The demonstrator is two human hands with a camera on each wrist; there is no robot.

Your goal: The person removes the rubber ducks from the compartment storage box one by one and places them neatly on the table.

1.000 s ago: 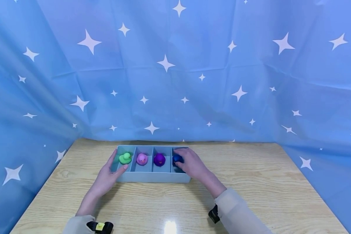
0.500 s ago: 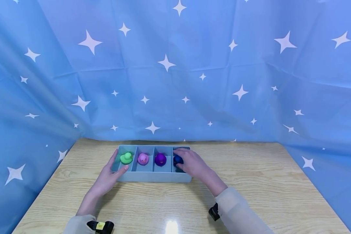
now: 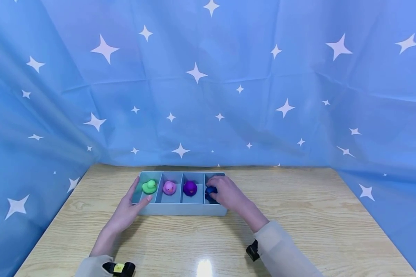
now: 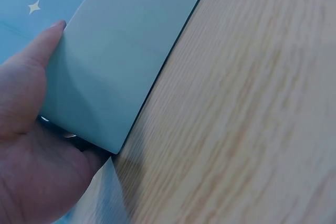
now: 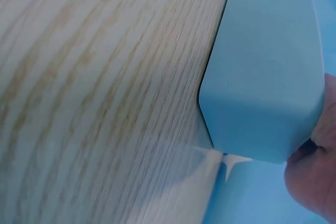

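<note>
A pale blue divided box [image 3: 180,209] stands on the table. My left hand [image 3: 126,211] grips its left end, thumb over the front rim and fingers along the side. In the left wrist view the thumb [image 4: 44,45] lies at the rim. A green rubber duck [image 3: 149,187], a pink one [image 3: 169,188] and a purple one [image 3: 190,188] sit in separate compartments. Inside the rightmost compartment my right hand [image 3: 228,194] pinches a dark blue rubber duck [image 3: 211,190], partly hidden by fingers. The right wrist view shows part of that hand [image 5: 315,166] beyond the box's end.
The wooden table [image 3: 298,231] extends in front of the box and to both sides. Behind it hangs a blue curtain [image 3: 242,127] with white stars, close to the table's back edge.
The dark blue duck has tilted or turned a little, and the right fingers have curled slightly around it. The left hand, the box and the other ducks stay in place.
</note>
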